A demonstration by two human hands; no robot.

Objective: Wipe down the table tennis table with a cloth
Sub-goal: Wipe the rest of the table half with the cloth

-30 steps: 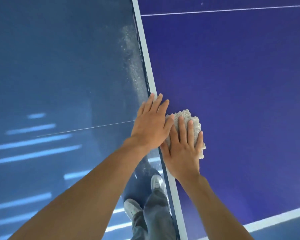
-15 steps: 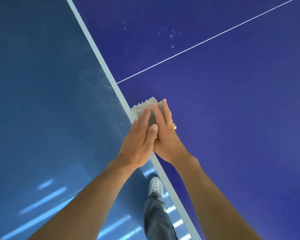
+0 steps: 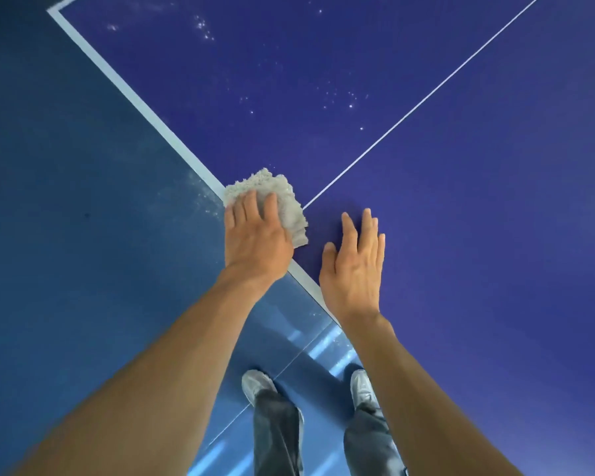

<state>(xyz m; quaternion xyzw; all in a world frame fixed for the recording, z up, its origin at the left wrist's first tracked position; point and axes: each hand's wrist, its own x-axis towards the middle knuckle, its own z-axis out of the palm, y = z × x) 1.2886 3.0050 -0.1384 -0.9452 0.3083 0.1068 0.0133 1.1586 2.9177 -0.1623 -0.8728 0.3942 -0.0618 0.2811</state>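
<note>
Left hand [image 3: 255, 235] flat, fingers straight, pressing cloth [image 3: 285, 201] onto the bench [image 3: 461, 235] at its white edge line [image 3: 134, 97], centre-left of frame. Right hand [image 3: 352, 266] spread flat on bench nearby, holding nothing. Looks mid-wipe. Next move probably: push cloth up-frame through white specks [image 3: 340, 97], upper centre.

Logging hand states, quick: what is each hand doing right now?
Left hand: open, straight fingers pressing the cloth on the table.
Right hand: open, fingers straight, holding nothing.
</note>
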